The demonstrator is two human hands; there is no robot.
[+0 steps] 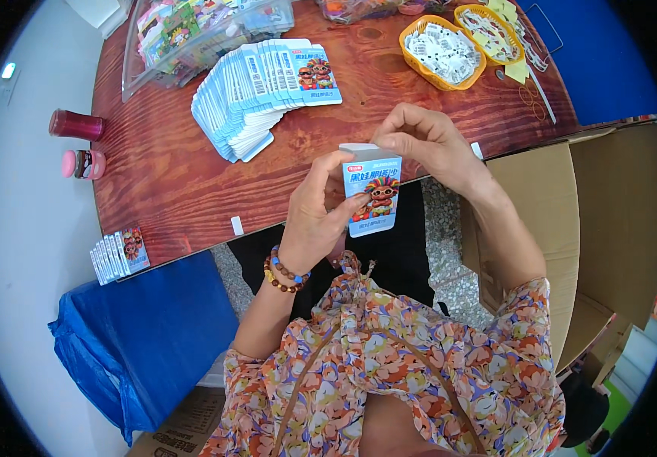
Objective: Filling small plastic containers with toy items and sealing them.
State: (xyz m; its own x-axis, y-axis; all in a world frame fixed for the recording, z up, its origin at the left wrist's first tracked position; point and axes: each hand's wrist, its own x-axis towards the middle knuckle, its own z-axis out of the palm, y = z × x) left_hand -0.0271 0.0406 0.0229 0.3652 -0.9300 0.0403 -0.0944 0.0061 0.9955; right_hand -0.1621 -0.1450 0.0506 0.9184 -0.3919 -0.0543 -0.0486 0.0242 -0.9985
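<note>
In my left hand (317,202) is a small light-blue printed cardboard box (373,206) with a colourful cartoon figure on its front. My left thumb lies across the front and the fingers wrap behind, where they are partly hidden. The box is upright, just off the table's near edge, its grey-white top flap (364,152) raised. My right hand (424,145) is closed in a pinch at the flap's right end; whether something small is between the fingertips is hidden. Beyond my hands, a fanned stack of matching flat boxes (248,91) lies on the table.
On the red-brown wooden table (161,175) stand a clear plastic bin (134,65) of colourful packets and a yellow basket (444,85) of small white pieces. Several filled boxes (119,255) line up at the left edge. A large open carton (530,202) is to my right.
</note>
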